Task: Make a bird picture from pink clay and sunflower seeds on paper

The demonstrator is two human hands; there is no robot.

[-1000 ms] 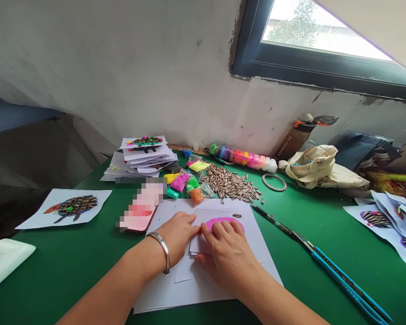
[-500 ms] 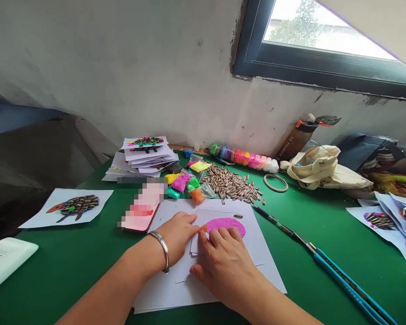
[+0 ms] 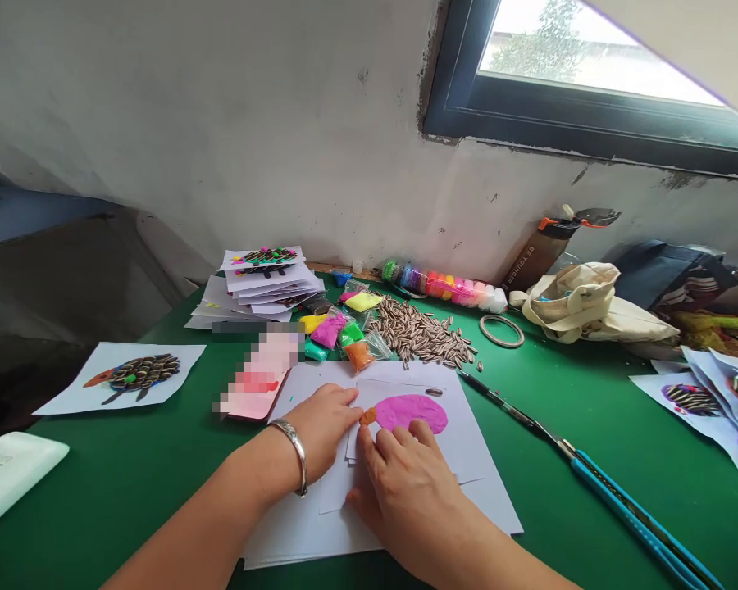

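Note:
A flat purple clay oval [image 3: 412,412] lies on white paper [image 3: 485,492], with a small orange clay piece [image 3: 368,417] at its left end. My left hand [image 3: 329,424], with a silver bangle at the wrist, rests on the paper, fingers apart, its fingertips at the left edge of the orange piece. Just below the orange piece and the oval is my right hand [image 3: 406,483], its index fingertip close to the orange clay and its fingers spread and slightly bent. One seed [image 3: 434,392] lies above the oval.
Behind the paper are a seed pile [image 3: 421,332], clay bags [image 3: 360,355] and a pink phone [image 3: 258,377]. Blue-handled tweezers [image 3: 615,492] lie on the right. A bird picture [image 3: 184,393] is on the left, a paper stack [image 3: 271,287] behind it. A bottle [image 3: 535,254] stands by the wall.
My right hand has drawn back slightly toward me, off the purple oval, so more of the oval and the orange piece shows. My left hand stays in place.

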